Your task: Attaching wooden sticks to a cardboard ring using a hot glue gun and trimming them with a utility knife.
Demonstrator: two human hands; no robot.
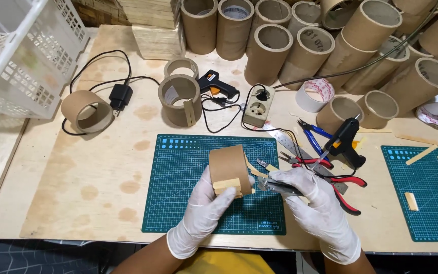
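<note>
While the gloved left hand grips the short cardboard tube over the green cutting mat at lower centre, the right hand, closed on small pliers, risks slipping and tearing the tube's glued wooden strips.

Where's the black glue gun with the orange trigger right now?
The black glue gun stands right of centre, just past the green cutting mat, above the red-handled pliers.

Bright even overhead light; soft short shadows; sharp focus throughout; mild wide-angle bending at edges; no glare.
</note>
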